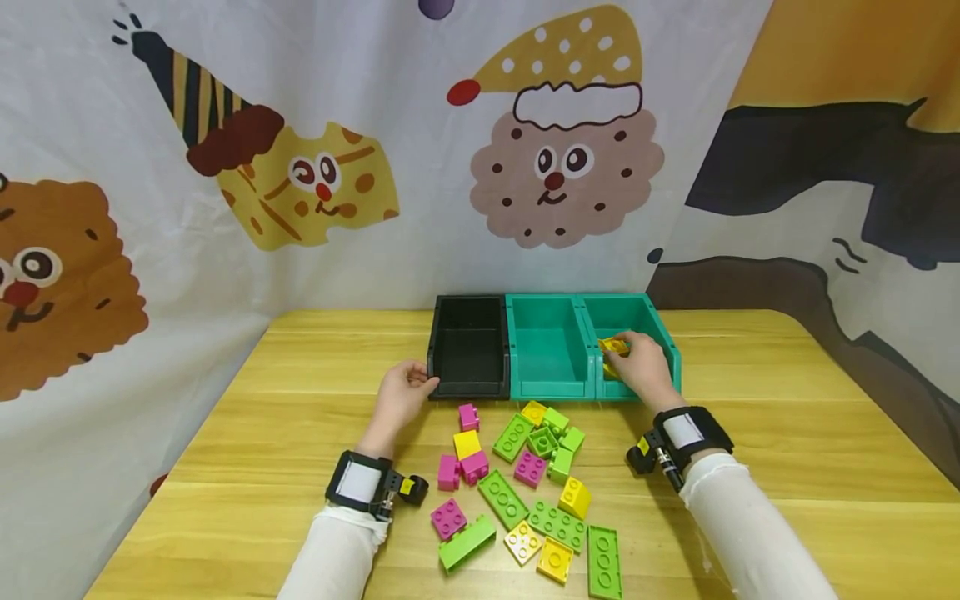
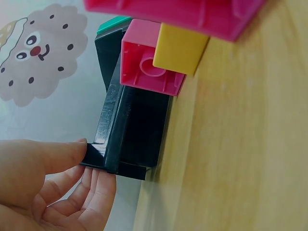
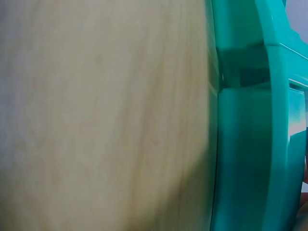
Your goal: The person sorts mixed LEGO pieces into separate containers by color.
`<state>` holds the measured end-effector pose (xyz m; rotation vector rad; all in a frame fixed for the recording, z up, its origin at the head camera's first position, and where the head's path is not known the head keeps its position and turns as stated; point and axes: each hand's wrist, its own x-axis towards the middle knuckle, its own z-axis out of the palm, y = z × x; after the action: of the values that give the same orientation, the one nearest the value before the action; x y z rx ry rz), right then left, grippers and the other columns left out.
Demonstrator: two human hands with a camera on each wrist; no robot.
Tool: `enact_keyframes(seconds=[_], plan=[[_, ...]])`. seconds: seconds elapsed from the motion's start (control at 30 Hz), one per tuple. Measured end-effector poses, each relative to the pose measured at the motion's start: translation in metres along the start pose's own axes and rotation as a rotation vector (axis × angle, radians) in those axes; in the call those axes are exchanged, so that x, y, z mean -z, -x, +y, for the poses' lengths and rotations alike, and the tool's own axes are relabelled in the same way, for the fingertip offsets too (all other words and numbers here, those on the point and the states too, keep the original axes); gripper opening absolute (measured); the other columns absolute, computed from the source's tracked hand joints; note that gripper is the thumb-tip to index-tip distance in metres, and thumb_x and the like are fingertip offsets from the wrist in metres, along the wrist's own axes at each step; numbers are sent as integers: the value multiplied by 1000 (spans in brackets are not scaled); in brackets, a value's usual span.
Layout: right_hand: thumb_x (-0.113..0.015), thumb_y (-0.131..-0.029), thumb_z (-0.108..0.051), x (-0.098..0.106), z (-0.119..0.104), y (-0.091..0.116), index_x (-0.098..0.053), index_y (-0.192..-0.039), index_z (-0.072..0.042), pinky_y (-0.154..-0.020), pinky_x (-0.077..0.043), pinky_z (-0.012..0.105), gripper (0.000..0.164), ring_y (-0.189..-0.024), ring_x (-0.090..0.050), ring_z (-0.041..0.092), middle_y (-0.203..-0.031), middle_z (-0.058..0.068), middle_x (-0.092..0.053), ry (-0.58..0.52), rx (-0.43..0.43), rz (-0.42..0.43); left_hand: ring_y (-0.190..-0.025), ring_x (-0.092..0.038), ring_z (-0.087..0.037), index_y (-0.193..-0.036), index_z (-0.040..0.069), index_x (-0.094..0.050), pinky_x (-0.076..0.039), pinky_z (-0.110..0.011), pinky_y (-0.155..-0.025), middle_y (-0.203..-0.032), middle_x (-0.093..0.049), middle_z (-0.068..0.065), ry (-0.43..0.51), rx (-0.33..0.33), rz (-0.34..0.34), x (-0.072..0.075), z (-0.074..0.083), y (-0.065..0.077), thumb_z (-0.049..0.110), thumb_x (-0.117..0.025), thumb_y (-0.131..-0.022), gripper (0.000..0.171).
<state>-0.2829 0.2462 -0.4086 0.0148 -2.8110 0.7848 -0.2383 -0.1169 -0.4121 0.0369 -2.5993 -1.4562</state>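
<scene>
At the front left corner of the black bin [image 1: 471, 387], my left hand [image 1: 403, 393] pinches the bin's edge. The left wrist view shows the thumb [image 2: 65, 153] on top of that corner and the fingers curled below it. My right hand [image 1: 643, 367] reaches into the right-hand teal bin [image 1: 626, 310], with its fingertips holding a shiny yellow piece [image 1: 613, 345] low inside, near the bin's left wall. The hand partly hides this piece, and I cannot tell its exact kind. In the right wrist view the teal bin's outer front [image 3: 245, 154] fills the right side.
Between the other two bins stands the middle teal bin [image 1: 546, 387]. In front, toy bricks lie scattered on the wooden table [image 1: 810, 433]: a pink brick [image 1: 530, 468], a green brick [image 1: 468, 542], a yellow brick [image 1: 574, 497] and several more. A printed cloth [image 1: 420, 267] hangs behind the table.
</scene>
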Motion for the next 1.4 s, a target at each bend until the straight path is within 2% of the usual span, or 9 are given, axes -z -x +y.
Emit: enact_keyframes(seconds=[0.37, 1.03, 1.4], plan=[[-56, -94, -19, 10, -4, 10, -58, -119, 6, -84, -46, 53, 35, -108, -52, 43, -123, 29, -51, -54, 18, 66, -80, -59, -25, -96, -6, -61, -51, -37, -76, -89, -63, -18, -2, -8, 12, -2, -5, -2, 7, -68, -85, 19], [-62, -90, -13, 20, -24, 36, -64, -109, 5, -81, -47, 50, 26, -100, -55, 40, -110, 24, -60, -171, 170, 185, -80, -59, -25, -96, -6, -61, -51, -36, -75, -89, -62, -18, 10, -3, 7, -1, -2, -1, 7, -69, -85, 19], [-65, -87, -7, 30, -38, 56, -64, -103, 6, -86, -48, 53, 21, -101, -57, 39, -106, 23, -62, -268, 229, 192, -79, -59, -25, -96, -5, -61, -51, -36, -76, -89, -63, -18, 4, 1, 11, -1, -1, -1, 8, -69, -84, 19]])
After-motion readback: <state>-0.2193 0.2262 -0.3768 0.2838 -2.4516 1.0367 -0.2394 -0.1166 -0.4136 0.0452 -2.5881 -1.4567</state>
